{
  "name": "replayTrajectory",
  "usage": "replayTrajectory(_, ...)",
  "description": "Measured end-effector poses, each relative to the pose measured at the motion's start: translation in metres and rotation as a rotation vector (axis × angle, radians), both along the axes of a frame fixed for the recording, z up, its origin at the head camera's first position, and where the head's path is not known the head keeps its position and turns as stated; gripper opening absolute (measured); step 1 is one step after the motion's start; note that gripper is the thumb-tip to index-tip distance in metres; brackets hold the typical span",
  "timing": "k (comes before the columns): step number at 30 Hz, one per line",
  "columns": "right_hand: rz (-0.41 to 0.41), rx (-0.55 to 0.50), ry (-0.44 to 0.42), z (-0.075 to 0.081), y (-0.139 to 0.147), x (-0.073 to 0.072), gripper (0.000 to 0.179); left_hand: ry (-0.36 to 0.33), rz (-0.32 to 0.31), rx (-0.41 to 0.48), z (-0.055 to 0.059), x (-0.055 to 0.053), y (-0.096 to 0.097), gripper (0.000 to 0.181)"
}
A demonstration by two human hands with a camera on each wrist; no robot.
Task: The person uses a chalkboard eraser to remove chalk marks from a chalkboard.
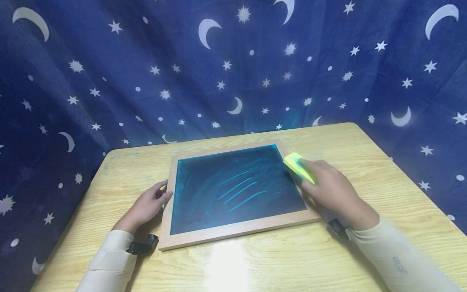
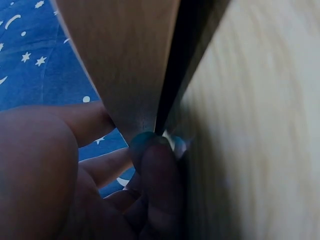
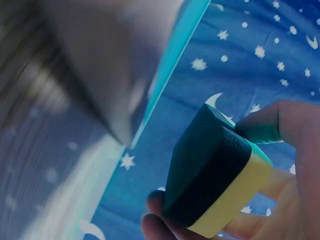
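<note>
- Eraser [image 1: 298,166]: by right frame of board [image 1: 238,184], apparently raised clear. Likely light; dark pad soft, yellow back probably firmer, little risk of breakage. Best held by back's sides, pad free.
- Right hand [image 1: 328,186]: grip clamped on eraser; forearm enters from lower right.
- Left hand [image 1: 146,207]: grip pinching board's left frame; wrist low over counter [image 1: 368,174].
- Board: likely stiff, steadied at its edge.
</note>
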State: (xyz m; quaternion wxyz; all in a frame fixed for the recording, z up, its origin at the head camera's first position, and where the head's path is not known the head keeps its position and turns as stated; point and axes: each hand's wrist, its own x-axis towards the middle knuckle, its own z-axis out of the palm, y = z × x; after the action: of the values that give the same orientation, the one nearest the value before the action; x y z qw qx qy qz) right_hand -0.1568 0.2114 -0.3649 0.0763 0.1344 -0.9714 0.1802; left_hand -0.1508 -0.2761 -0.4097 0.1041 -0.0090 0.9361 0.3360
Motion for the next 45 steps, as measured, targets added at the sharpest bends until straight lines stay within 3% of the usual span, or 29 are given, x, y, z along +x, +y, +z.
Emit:
replayTrajectory(9, 0.043, 0.064, -0.030, 0.000, -0.019, 0.012, 0.052, 0.003, -0.001, -0.009, 0.000, 0.001, 0.000, 0.067)
replayTrajectory(23, 0.095, 0.138, -0.019, -0.012, -0.025, 0.015, 0.051, -0.001, 0.004, -0.009, 0.000, 0.000, 0.001, 0.068)
replayTrajectory(45, 0.178, 0.145, 0.022, -0.015, -0.034, 0.024, 0.050, 0.015, -0.001, -0.012, -0.001, 0.000, 0.001, 0.067)
